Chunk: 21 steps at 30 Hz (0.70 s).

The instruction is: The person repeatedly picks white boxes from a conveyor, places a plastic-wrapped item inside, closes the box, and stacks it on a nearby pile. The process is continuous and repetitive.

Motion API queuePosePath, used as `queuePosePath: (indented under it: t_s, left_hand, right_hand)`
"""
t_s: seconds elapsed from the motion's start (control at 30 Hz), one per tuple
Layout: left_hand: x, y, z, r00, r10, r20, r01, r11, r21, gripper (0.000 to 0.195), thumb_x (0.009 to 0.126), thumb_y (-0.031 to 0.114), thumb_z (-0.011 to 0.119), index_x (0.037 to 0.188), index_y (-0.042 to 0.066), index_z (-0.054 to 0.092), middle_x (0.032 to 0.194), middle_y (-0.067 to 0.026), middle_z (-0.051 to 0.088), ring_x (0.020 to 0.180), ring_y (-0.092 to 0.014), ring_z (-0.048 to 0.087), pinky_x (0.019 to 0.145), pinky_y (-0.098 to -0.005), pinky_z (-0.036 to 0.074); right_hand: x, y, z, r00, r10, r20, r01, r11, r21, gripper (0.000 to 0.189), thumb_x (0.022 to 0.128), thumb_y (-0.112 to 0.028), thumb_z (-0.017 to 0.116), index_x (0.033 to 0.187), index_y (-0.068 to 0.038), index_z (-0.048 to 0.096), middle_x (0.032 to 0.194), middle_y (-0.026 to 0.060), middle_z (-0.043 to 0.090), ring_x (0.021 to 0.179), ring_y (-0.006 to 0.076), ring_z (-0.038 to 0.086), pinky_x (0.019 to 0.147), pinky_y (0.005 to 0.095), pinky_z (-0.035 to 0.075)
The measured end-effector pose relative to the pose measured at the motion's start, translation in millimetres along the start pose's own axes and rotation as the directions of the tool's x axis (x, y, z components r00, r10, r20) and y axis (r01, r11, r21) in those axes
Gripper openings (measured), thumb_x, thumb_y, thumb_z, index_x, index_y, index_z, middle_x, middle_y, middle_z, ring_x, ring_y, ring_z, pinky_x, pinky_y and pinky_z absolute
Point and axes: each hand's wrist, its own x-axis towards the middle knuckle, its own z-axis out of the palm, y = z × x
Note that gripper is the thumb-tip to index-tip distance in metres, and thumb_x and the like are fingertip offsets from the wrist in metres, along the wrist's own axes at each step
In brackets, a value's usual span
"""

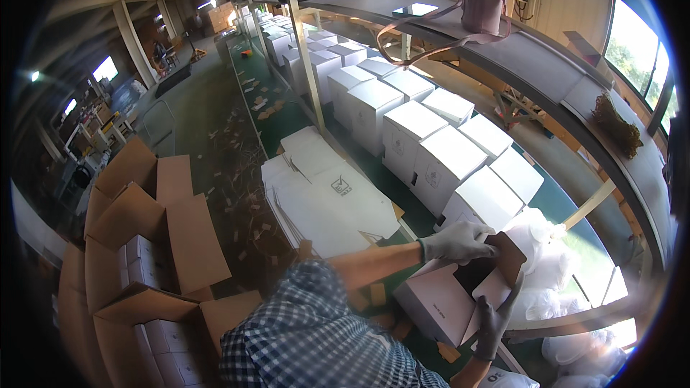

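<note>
An open white cardboard box (439,302), its flap raised and its inside dark, is tilted in front of me. My left hand (458,242), in a grey glove, grips the far edge by the flap (509,261). On the near side my right hand (493,320), gloved too, holds the flap's side with thumb and fingers spread along it. Translucent plastic bags (542,258) with white contents lie just beyond the box. To the left, a stack of flat white box blanks (329,194) bears a printed mark.
Closed white boxes (453,156) stand in rows along a green conveyor belt (555,199). Open brown cartons (197,242) with white boxes inside stand left. A shelf (544,64) overhead carries a pink bottle (482,0) with a strap. A metal post (302,48) rises beside the blanks.
</note>
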Motion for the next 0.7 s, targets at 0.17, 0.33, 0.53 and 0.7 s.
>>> queuePosePath:
  t_s: [0.17,0.33,0.53,0.7]
  left_hand:
    - [0.1,17.1,2.4,0.996,0.070,-0.058,-0.066,0.995,0.068,0.066,0.102,0.042,0.070,0.150,-0.001,0.057,0.065,-0.0078,0.063,0.053,-0.019,0.064,0.054,-0.0349,0.053]
    - [-13.4,10.0,24.9,0.917,0.300,-0.262,-0.183,0.902,0.391,0.084,0.101,0.041,0.070,0.156,-0.014,0.038,0.086,-0.0199,0.071,0.080,-0.033,0.072,0.080,-0.0451,0.057]
    - [-24.9,-7.2,37.4,0.923,0.273,-0.273,-0.150,0.905,0.398,0.108,0.094,0.033,0.072,0.165,-0.017,0.009,0.129,-0.0346,0.064,0.115,-0.048,0.067,0.106,-0.0532,0.050]
    - [-19.8,-7.7,50.2,0.843,0.421,-0.334,-0.200,0.823,0.532,0.109,0.090,0.022,0.072,0.167,-0.015,0.005,0.132,-0.0354,0.062,0.118,-0.051,0.064,0.108,-0.0550,0.049]
  right_hand:
    - [2.1,-2.8,-3.9,0.995,0.082,-0.049,-0.081,0.997,0.014,0.103,0.089,-0.032,0.079,0.171,0.000,0.026,0.171,0.0204,0.037,0.158,0.0336,0.033,0.130,0.0472,0.022]
    - [-0.1,-8.5,-9.1,0.997,0.042,-0.070,-0.043,0.999,-0.005,0.111,0.089,-0.047,0.084,0.171,0.000,0.025,0.170,0.0209,0.036,0.158,0.0339,0.032,0.130,0.0467,0.022]
    - [-12.6,-18.3,-11.8,0.993,0.119,0.014,-0.119,0.993,0.015,0.125,0.085,-0.050,0.087,0.175,-0.003,0.014,0.177,0.0213,0.025,0.164,0.0337,0.023,0.132,0.0466,0.018]
    - [-15.5,-10.8,-17.8,0.994,0.074,0.075,-0.063,0.988,-0.139,0.123,0.074,-0.012,0.077,0.177,-0.012,0.010,0.180,0.0180,0.021,0.166,0.0321,0.019,0.133,0.0438,0.016]
